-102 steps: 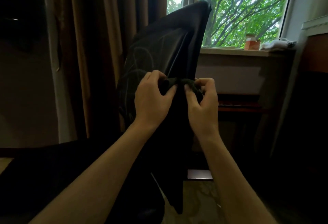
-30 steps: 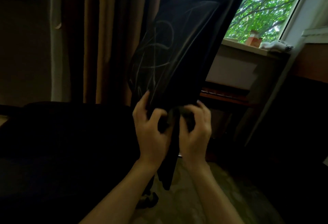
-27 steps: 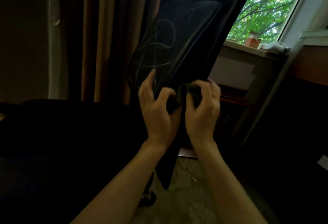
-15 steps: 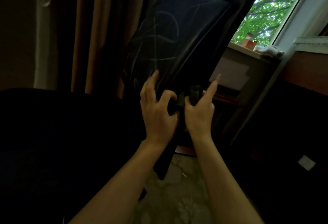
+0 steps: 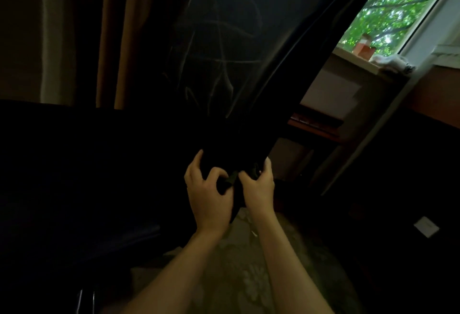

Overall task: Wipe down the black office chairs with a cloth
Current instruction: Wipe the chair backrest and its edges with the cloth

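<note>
A black office chair back point(image 5: 244, 47) leans across the upper middle of the view, its surface streaked with pale wipe marks. A dark cloth point(image 5: 234, 179) is bunched against the chair's narrow lower end. My left hand point(image 5: 207, 194) and my right hand point(image 5: 258, 187) both grip the cloth there, side by side, fingers curled into it. Most of the cloth is hidden by my fingers and by the dim light.
A second dark chair or seat point(image 5: 74, 177) fills the left. Brown curtains point(image 5: 112, 35) hang behind. A windowsill point(image 5: 353, 61) at the right carries a small orange jar point(image 5: 364, 48) and a white rag point(image 5: 390, 61). Patterned floor point(image 5: 239, 276) lies below my arms.
My hands have slid the cloth down the chair back toward its lower end. The view has moved closer to the chair and tilted down.
</note>
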A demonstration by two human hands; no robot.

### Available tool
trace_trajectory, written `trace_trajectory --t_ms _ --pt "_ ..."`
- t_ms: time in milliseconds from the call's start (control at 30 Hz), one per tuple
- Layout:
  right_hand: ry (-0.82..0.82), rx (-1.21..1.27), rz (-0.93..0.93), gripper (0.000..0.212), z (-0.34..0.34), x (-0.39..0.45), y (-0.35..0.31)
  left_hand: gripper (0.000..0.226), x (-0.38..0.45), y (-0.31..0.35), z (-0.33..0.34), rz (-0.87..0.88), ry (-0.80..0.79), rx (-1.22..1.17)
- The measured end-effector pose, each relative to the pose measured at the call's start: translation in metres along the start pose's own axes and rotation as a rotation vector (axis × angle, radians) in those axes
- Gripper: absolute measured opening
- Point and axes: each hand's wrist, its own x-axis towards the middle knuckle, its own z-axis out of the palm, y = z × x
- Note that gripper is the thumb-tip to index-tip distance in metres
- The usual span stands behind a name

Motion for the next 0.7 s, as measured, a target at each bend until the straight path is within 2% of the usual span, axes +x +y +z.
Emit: trace_trajectory --t_ms 100,267,500,600,700 --pt "-0.050 -0.022 0.052 0.040 0.000 0.000 0.017 0.015 -0.012 -0.016 0.006 -0.176 -0.074 -0.013" --pt "-0.047 -0.116 0.042 0.043 0.006 0.004 0.026 0.014 0.003 -0.022 0.007 -0.271 -0.207 0.033" --pt "-0.049 -0.176 -0.081 0.039 -0.006 -0.023 0.036 0.022 0.002 -0.035 -0.020 -0.134 -0.359 0.079" --pt "-0.060 -0.262 -0.194 0.038 -0.014 -0.037 0.038 0.018 0.007 -0.043 -0.026 -0.159 -0.397 -0.067" --pt "-0.020 -0.301 -0.269 0.050 -0.013 -0.051 0.040 0.019 0.007 -0.045 -0.029 -0.180 -0.437 -0.177"
